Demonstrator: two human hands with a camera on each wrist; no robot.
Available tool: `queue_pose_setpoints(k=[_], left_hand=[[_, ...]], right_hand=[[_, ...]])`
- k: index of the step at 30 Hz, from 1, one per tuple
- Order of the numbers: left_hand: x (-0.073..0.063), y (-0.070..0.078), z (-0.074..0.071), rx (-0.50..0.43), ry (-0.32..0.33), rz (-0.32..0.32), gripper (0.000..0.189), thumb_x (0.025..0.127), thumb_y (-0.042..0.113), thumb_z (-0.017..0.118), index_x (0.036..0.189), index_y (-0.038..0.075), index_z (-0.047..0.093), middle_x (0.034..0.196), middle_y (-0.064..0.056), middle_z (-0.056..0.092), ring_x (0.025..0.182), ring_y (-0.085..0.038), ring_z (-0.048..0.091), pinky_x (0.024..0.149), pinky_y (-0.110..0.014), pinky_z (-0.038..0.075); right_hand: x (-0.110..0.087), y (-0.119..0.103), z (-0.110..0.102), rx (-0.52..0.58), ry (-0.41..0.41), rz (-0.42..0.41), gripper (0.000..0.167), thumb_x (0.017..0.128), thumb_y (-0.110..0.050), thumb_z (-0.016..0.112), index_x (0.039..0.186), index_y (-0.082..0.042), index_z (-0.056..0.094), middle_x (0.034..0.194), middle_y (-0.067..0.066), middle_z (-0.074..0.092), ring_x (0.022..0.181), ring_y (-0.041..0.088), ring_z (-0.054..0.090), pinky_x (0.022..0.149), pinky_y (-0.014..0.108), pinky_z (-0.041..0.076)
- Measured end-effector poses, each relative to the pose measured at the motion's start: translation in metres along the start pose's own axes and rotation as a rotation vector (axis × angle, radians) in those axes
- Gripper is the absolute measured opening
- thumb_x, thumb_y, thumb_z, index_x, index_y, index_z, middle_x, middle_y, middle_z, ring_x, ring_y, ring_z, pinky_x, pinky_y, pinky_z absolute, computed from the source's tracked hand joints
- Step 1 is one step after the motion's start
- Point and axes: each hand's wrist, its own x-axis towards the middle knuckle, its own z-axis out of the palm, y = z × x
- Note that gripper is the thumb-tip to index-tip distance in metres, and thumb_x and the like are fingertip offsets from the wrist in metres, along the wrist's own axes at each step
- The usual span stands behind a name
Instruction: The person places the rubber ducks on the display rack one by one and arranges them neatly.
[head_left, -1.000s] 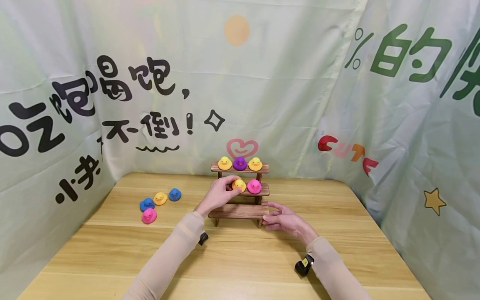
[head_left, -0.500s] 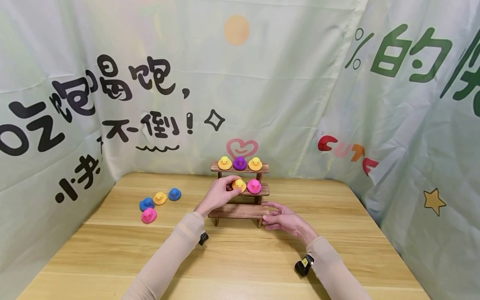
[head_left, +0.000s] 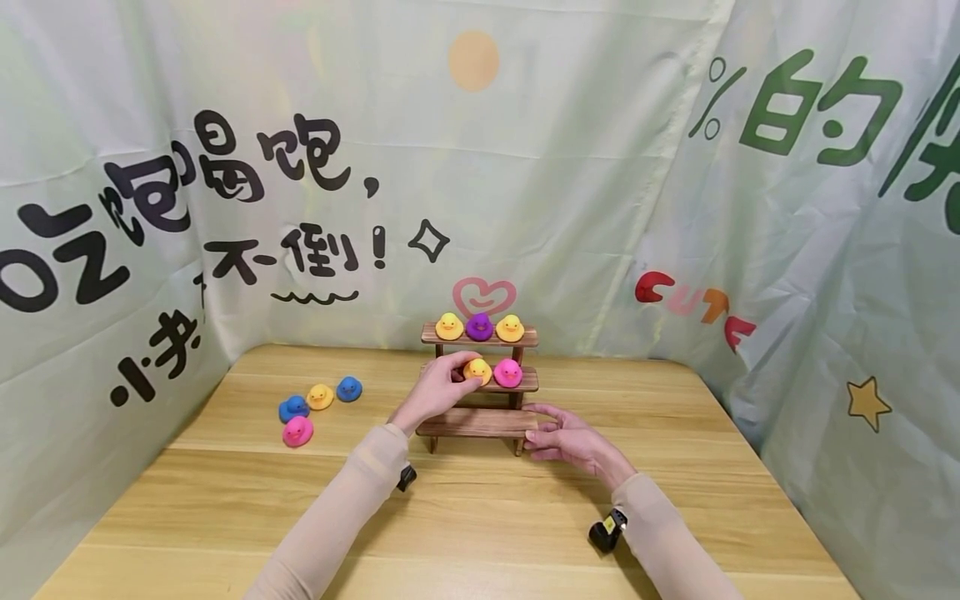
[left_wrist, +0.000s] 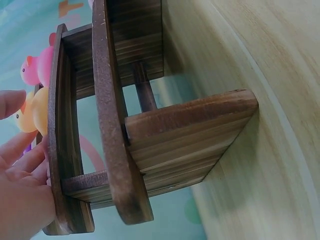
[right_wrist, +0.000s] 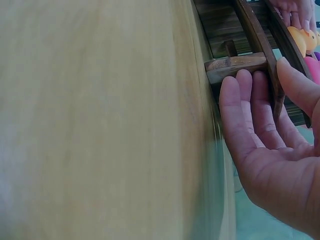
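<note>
On the middle tier of a three-tier wooden display stand (head_left: pixel 478 422), my left hand (head_left: pixel 438 385) pinches a yellow rubber duck (head_left: pixel 478 372) between thumb and fingers. A pink rubber duck (head_left: pixel 508 373) sits just to its right. The top tier bears a purple duck (head_left: pixel 480 327) between two yellow ducks, the left one (head_left: pixel 449 327) and the right one (head_left: pixel 510 327). My right hand (head_left: pixel 573 442) grips the right end of the bottom tier, thumb at the board's edge and fingers against the leg, as the right wrist view (right_wrist: pixel 270 125) also shows.
Left of the stand on the wooden table (head_left: pixel 480 533) lie a pink duck (head_left: pixel 297 432), a yellow duck (head_left: pixel 320 397) and two blue ducks, one nearer (head_left: pixel 294 408) and one farther (head_left: pixel 349 388). A printed cloth (head_left: pixel 570 208) hangs behind and along both sides.
</note>
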Motion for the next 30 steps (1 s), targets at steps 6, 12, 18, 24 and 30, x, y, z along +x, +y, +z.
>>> queue_pose_setpoints(k=[6, 12, 18, 24, 30], left_hand=[[0.0, -0.003, -0.001, 0.009, -0.018, 0.013, 0.049, 0.088, 0.022, 0.073, 0.133, 0.008, 0.059, 0.103, -0.001, 0.067, 0.082, -0.013, 0.06, 0.074, -0.029, 0.048], [-0.004, -0.005, -0.004, -0.09, -0.012, 0.003, 0.057, 0.085, 0.011, 0.076, 0.137, 0.005, 0.054, 0.133, -0.013, 0.059, 0.098, -0.024, 0.065, 0.087, -0.035, 0.055], [-0.01, -0.01, -0.008, -0.155, 0.055, 0.014, 0.052, 0.084, 0.006, 0.076, 0.132, 0.001, 0.057, 0.126, -0.016, 0.062, 0.103, -0.027, 0.065, 0.087, -0.032, 0.055], [-0.018, -0.015, -0.017, -0.179, 0.124, -0.012, 0.033, 0.086, 0.012, 0.075, 0.117, 0.005, 0.066, 0.102, -0.009, 0.071, 0.089, -0.018, 0.066, 0.079, -0.029, 0.055], [-0.022, -0.02, -0.03, -0.178, 0.16, -0.034, 0.016, 0.089, 0.018, 0.073, 0.102, 0.01, 0.072, 0.088, -0.004, 0.072, 0.074, -0.016, 0.064, 0.065, -0.025, 0.053]], right_hand=[[0.001, 0.001, 0.0, -0.009, 0.001, -0.005, 0.068, 0.096, -0.006, 0.06, 0.154, -0.004, 0.023, 0.105, 0.008, 0.061, 0.095, 0.019, 0.066, 0.091, 0.042, 0.055], [0.002, 0.003, -0.001, 0.003, 0.0, -0.007, 0.069, 0.096, -0.005, 0.06, 0.154, -0.004, 0.023, 0.104, 0.008, 0.061, 0.095, 0.019, 0.066, 0.091, 0.042, 0.056], [0.001, 0.005, 0.0, -0.001, 0.0, -0.011, 0.068, 0.097, -0.003, 0.058, 0.154, -0.004, 0.022, 0.106, 0.008, 0.062, 0.097, 0.021, 0.066, 0.092, 0.043, 0.055], [0.0, 0.005, 0.001, -0.001, 0.002, -0.008, 0.069, 0.097, -0.004, 0.058, 0.154, -0.003, 0.02, 0.106, 0.008, 0.062, 0.098, 0.021, 0.066, 0.094, 0.044, 0.054], [0.0, 0.002, -0.001, -0.005, 0.005, -0.008, 0.069, 0.097, -0.004, 0.059, 0.154, -0.003, 0.02, 0.11, 0.01, 0.06, 0.098, 0.021, 0.066, 0.093, 0.044, 0.054]])
